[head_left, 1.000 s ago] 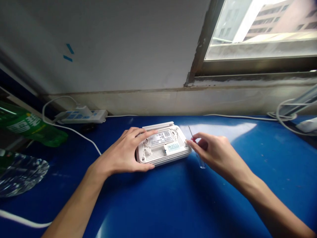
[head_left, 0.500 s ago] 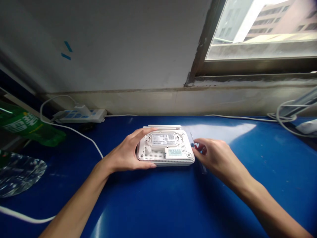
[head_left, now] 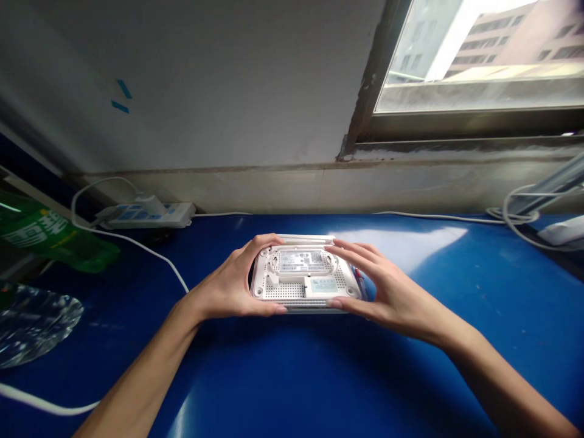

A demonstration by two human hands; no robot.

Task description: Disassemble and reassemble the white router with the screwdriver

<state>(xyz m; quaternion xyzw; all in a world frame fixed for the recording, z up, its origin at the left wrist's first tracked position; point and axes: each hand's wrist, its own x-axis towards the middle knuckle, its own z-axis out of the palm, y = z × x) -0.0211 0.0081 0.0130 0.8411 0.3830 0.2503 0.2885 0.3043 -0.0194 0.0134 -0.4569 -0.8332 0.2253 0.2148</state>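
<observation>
A white router (head_left: pixel 287 291), with vent holes, a printed label and a folded antenna along its far edge, lies underside up over the blue table. My left hand (head_left: pixel 235 283) grips its left end, thumb on the near edge and fingers at the far edge. Around the right end my right hand (head_left: pixel 387 289) is closed in the same way, thumb at the near corner and fingertips over the far corner. A small red and clear item (head_left: pixel 359 281) shows partly between the router's right side and my right palm; most of it is hidden.
A power strip (head_left: pixel 177 215) with a white plug stands by the wall at the back left. A green bottle (head_left: pixel 55 234) and a clear bottle (head_left: pixel 39 325) lie at the left. White cable (head_left: pixel 511 213) is coiled round a metal post at the right.
My right hand has moved left and now holds the router's right end; earlier it was beside the router with a thin clear tool. The router's near edge looks slightly lower in view.
</observation>
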